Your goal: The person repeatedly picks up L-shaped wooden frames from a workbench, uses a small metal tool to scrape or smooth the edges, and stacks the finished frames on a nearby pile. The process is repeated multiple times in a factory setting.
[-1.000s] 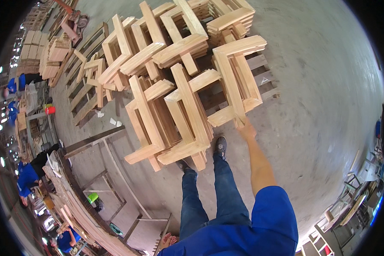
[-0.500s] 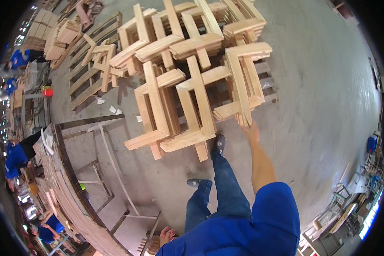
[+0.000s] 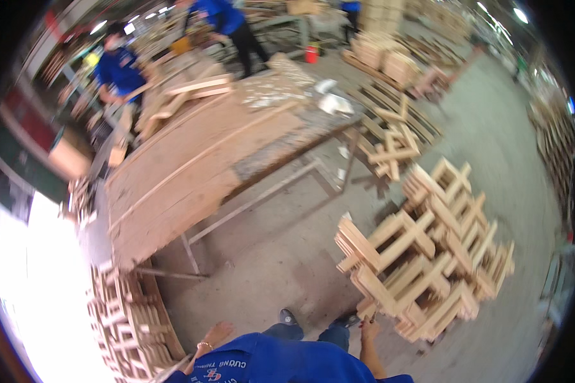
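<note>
Just beside the person's right hand [image 3: 369, 329], stacked wooden frames [image 3: 427, 282] stand at the right, long bars slanting from lower left to upper right, other pieces crossing them; one pale end points toward the hand. Blur masks those fingers, and from where I stand I cannot tell whether they grasp it. The left hand [image 3: 218, 335], fingers loose and bare, hangs near slatted wood [image 3: 131, 325] partly lost in glare.

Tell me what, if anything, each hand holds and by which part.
The left hand appears empty. The right hand is at the near end of a stacked wooden frame; blur hides whether it grips or only touches.
</note>
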### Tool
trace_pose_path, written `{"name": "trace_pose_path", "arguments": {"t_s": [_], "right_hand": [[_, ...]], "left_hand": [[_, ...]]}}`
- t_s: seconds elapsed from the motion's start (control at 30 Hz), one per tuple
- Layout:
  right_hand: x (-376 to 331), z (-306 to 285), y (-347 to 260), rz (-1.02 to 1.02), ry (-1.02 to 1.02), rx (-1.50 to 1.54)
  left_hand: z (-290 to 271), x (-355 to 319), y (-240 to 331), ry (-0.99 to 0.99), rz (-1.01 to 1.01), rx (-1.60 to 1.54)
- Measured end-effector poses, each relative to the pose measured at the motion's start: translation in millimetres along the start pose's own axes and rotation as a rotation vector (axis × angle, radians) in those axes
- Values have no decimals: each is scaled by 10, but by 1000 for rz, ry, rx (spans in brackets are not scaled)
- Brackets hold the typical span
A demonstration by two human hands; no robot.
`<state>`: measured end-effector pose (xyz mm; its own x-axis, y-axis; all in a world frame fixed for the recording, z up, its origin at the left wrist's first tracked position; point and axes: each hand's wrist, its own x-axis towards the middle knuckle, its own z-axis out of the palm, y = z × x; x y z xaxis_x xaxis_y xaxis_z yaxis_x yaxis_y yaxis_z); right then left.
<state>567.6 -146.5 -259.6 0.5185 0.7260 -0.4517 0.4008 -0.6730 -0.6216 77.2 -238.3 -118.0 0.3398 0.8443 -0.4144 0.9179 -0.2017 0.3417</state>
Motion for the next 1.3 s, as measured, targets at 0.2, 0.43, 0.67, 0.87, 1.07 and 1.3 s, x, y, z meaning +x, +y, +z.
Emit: {"name": "trace_pose_path", "arguments": {"t_s": [0.2, 0.43, 0.67, 0.87, 1.07, 1.3], "right_hand": [[144, 415, -1794, 57, -504, 703], [435, 952, -4324, -64, -1075, 832], [799, 2205, -7230, -330, -1382, 628], [1320, 3294, -9260, -401, -1018, 557], [1508, 4342, -10049, -520, -848, 441], [1519, 4475, -10320, -293, -1187, 275]], "left_hand": [[-113, -108, -221, 370, -724, -1027], [-1149, 249, -336, 603, -569, -1412], [-2358, 835, -855, 828, -533, -1424], [-3183, 1299, -1075, 997, -606, -1339], [-3253, 1333, -990, 1098, -867, -1372], [-3418, 1481, -1291, 1083, -887, -1189]]}}
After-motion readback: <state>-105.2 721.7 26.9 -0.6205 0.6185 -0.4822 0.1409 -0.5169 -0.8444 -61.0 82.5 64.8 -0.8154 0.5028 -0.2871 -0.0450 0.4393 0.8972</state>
